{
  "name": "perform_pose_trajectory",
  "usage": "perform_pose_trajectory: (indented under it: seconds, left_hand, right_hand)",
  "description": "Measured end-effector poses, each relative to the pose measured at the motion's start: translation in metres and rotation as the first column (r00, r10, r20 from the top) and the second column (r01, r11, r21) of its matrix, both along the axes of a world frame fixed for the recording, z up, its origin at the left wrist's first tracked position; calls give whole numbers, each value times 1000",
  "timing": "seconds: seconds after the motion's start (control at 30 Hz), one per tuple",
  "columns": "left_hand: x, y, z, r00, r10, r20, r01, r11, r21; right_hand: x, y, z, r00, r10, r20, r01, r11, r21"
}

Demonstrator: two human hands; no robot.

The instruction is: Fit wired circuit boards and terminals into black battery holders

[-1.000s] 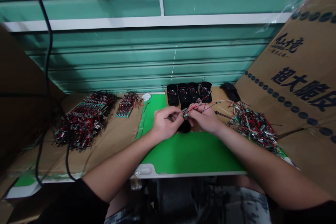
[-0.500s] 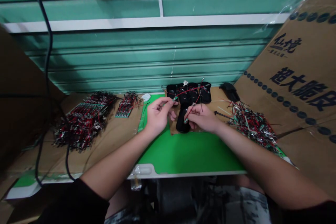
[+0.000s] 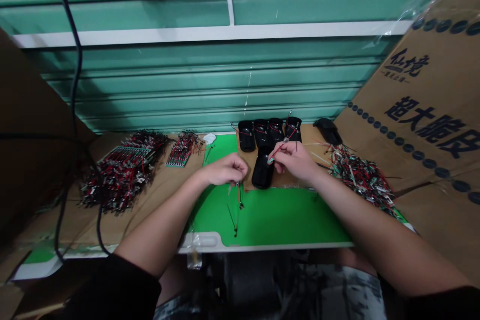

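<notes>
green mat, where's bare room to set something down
The green mat is bare right of the wire dangling from the left hand, below the black holders. Brown cardboard is free between the left wire pile and mat. Crowded around the right hand and right wire pile.

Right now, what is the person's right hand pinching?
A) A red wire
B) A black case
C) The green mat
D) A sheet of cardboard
A: the right hand pinches a thin red wire in its fingers, just above the black case.
</notes>
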State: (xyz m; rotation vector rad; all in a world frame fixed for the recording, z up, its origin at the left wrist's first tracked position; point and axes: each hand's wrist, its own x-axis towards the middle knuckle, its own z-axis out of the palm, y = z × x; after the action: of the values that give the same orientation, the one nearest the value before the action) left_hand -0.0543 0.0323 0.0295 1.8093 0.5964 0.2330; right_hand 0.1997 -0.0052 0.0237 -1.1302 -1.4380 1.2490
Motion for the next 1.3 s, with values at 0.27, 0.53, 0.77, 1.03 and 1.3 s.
perform_pose_trajectory:
  seconds: [0.27, 0.53, 0.77, 1.03, 1.3]
  left_hand:
    - [14, -13, -7, 968, 248, 38, -234, 841, 488]
    - [46, -33, -16, 777, 499, 383, -552, 834, 32]
    - [41, -28, -13, 751, 553, 360, -557, 824, -105]
    - [37, -21, -10, 718, 586, 376, -552, 808, -206]
    - [37, -29, -6, 719, 544, 433, -592, 806, -30]
  right_hand:
    - [-8, -8, 2, 998, 50, 23, -48, 996, -71]
    - [-15, -21, 2, 984, 162, 76, -147, 974, -175]
    - [-14, -19, 0, 986, 158, 62, -152, 985, -82]
    - [-12, -12, 0, 992, 13, -122, -4, 997, 73]
    - [-12, -17, 2, 992, 95, -83, -90, 994, 59]
